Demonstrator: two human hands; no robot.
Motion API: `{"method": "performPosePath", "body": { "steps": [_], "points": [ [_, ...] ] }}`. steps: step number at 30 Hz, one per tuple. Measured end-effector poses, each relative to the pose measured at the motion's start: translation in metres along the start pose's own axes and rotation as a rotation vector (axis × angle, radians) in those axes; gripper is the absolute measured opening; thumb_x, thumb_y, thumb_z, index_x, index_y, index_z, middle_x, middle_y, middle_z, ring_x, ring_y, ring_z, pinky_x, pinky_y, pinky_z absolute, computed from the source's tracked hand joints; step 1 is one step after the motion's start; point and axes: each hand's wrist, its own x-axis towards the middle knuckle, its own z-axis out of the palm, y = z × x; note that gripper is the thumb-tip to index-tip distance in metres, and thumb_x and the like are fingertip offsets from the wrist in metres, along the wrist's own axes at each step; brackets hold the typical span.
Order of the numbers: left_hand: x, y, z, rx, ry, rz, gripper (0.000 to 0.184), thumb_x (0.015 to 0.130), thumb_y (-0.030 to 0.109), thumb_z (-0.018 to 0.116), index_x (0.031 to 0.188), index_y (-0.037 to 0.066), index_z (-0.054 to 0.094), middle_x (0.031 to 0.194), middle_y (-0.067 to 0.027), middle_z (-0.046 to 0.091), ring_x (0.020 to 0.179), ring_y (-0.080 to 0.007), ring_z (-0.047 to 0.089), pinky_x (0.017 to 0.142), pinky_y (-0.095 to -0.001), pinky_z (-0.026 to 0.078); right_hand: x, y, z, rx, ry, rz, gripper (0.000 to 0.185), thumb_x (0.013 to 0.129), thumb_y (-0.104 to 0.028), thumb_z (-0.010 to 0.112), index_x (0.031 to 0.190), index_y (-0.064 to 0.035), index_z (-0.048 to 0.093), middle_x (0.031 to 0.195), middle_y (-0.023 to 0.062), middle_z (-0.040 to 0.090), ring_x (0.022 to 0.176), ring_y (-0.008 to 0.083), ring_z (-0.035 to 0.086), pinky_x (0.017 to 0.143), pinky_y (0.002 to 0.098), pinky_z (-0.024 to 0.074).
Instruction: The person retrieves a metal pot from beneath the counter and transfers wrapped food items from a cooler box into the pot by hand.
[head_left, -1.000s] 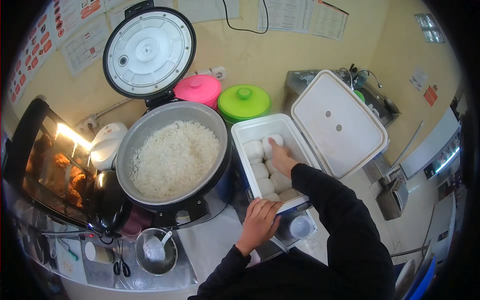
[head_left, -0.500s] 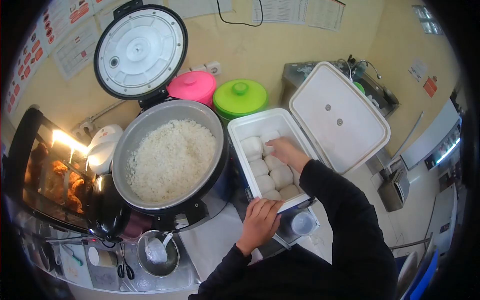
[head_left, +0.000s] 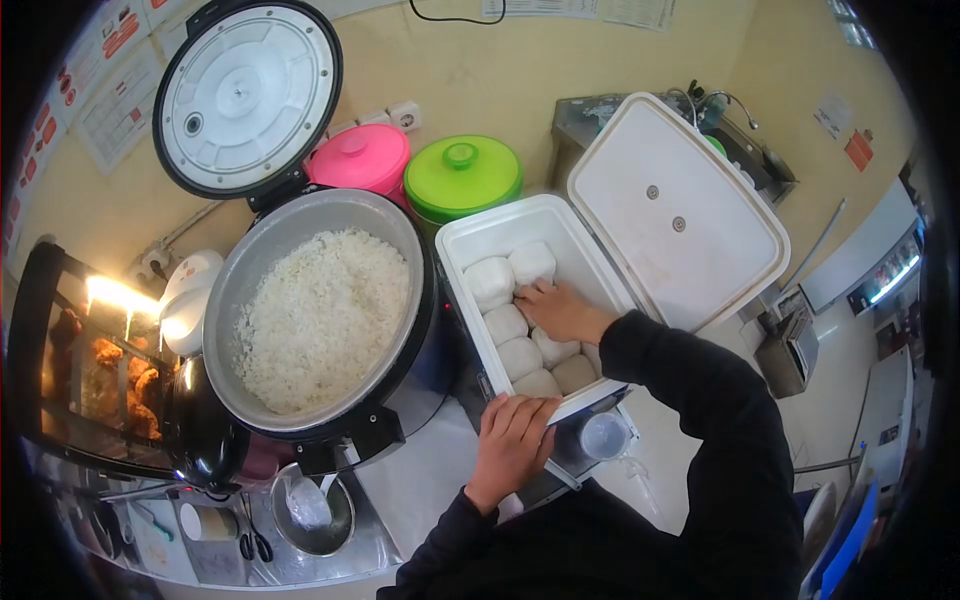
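Observation:
A white cooler box point(head_left: 470, 325) holds several white wrapped bundles point(head_left: 490, 283), round and packed side by side. My right hand point(head_left: 562, 312) reaches into the box from the right. Its fingers are slightly spread and rest on a bundle in the middle, hiding part of it; nothing is lifted. At the box's near edge, my left hand point(head_left: 512, 448) has its fingers curled over the rim. The hinged lid point(head_left: 680, 215) stands tipped back on the right side. Left of the box is a large rice cooker point(head_left: 222, 345) full of white rice point(head_left: 325, 320), its lid point(head_left: 245, 105) raised.
Behind stand a pink lidded container point(head_left: 360, 160) and a green one point(head_left: 462, 180). A lit display case point(head_left: 110, 370) with fried food is at the left. Scissors point(head_left: 254, 540) and a metal bowl point(head_left: 338, 535) lie on the counter. A clear cup point(head_left: 605, 436) sits below the box.
My right fingertips have come off the far bundle and moved nearer, onto a middle one. My left hand stays on the rim. The whole view has shifted slightly.

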Motion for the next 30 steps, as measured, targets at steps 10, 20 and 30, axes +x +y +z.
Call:
{"method": "performPosePath", "body": {
  "steps": [10, 20, 30],
  "points": [
    [-0.001, -0.004, 0.000, -0.009, -0.010, 0.003, 0.045, 0.076, 0.013, 0.070, 0.120, 0.012, 0.062, 0.109, -0.0021, 0.061, 0.109, -0.0205, 0.054, 0.105, -0.0418, 0.033, -0.019, -0.020, -0.019, 0.117, -0.385, 0.059, 0.071, 0.068, -0.020, 0.079, 0.127, 0.0007, 0.046, 0.127, 0.0199, 0.043, 0.121, 0.0355, 0.044, 0.086, 0.0483, 0.0518],
    [0.000, -0.005, 0.002, -0.007, 0.009, 0.017, 0.044, 0.076, 0.014, 0.070, 0.119, 0.011, 0.062, 0.108, -0.0028, 0.061, 0.108, -0.0206, 0.055, 0.104, -0.0418, 0.033, -0.010, -0.013, -0.023, -0.233, -0.221, -0.075, 0.115, 0.048, -0.053, 0.087, 0.139, -0.0033, 0.039, 0.136, 0.0139, 0.042, 0.127, 0.0308, 0.040, 0.097, 0.0478, 0.0382],
    [-0.002, -0.003, -0.003, 0.003, 0.014, 0.031, 0.043, 0.078, 0.015, 0.068, 0.119, 0.010, 0.062, 0.107, -0.0037, 0.061, 0.107, -0.0203, 0.055, 0.104, -0.0412, 0.034, -0.006, -0.026, -0.022, -0.345, -0.358, 0.013, 0.120, 0.045, -0.059, 0.086, 0.140, -0.0023, 0.039, 0.137, 0.0174, 0.040, 0.130, 0.0323, 0.035, 0.098, 0.0521, 0.0355]
  ]
}}
